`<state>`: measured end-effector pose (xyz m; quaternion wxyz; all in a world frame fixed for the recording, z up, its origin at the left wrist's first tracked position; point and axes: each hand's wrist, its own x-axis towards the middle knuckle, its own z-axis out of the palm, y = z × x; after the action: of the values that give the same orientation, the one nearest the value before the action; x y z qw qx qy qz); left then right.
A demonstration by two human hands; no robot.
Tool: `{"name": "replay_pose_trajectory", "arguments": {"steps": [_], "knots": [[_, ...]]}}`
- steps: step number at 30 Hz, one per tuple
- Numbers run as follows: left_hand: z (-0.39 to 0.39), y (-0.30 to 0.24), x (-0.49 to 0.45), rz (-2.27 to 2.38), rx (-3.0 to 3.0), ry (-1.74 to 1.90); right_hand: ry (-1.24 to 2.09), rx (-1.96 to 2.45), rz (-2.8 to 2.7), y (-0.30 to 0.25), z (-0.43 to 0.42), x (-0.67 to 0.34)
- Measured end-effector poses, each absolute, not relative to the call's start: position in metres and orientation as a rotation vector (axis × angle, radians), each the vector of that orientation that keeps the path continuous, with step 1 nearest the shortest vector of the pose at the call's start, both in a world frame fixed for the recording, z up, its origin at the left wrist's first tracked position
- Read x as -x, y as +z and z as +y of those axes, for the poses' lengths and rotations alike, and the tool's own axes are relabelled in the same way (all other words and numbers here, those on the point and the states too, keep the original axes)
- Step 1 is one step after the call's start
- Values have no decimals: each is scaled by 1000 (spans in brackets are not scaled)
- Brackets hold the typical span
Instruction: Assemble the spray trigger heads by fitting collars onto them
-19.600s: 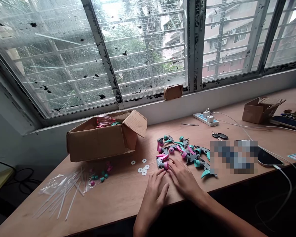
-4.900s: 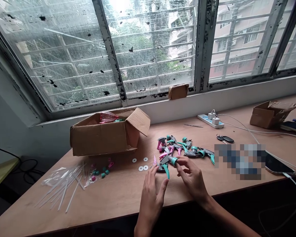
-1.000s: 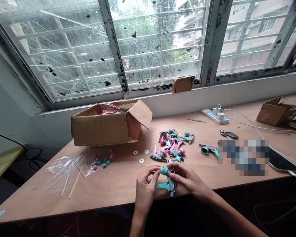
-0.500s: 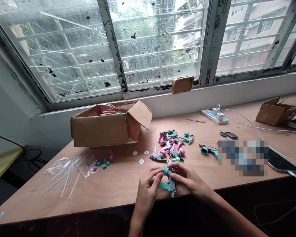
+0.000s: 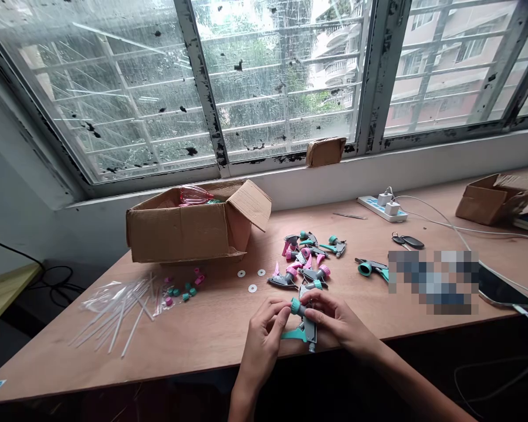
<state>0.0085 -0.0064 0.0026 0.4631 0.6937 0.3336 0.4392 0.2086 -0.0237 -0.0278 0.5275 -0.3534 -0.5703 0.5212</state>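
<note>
Near the table's front edge, a grey spray trigger head with a teal collar and teal lever is held between both hands. My left hand pinches its teal collar with thumb and fingers. My right hand is closed around the grey body, thumb on the near side. The head's nozzle end points down toward me. Just beyond my fingers lies a pile of spray trigger heads in grey with pink or teal parts. Three white washers lie flat beyond my left hand.
An open cardboard box with a pink bottle stands at the back left. Clear plastic tubes and small teal and pink caps lie at left. To the right are another trigger head, keys, a phone and a power strip.
The spray trigger head has tilted slightly in my fingers, its lower end shifting a little to the right. Both hands stay nearly in place.
</note>
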Motion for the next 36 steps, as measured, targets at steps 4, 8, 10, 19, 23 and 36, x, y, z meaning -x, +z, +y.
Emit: {"name": "replay_pose_trajectory", "arguments": {"steps": [4, 8, 10, 19, 23, 36], "knots": [[-7, 3, -9, 811, -1689, 1081, 1251, 833, -1379, -26, -24, -209], [-7, 5, -9, 808, -1697, 1065, 1268, 802, -1392, -24, -25, -209], [-7, 6, -8, 800, -1704, 1058, 1282, 786, -1394, -23, -26, -209], [-6, 7, -7, 769, -1709, 1023, 1306, 787, -1396, -20, -27, -209], [-7, 9, -6, 768, -1718, 986, 1309, 814, -1410, -21, -27, -210], [-6, 11, -4, 751, -1658, 872, 1293, 911, -1491, -22, -26, -215]]}}
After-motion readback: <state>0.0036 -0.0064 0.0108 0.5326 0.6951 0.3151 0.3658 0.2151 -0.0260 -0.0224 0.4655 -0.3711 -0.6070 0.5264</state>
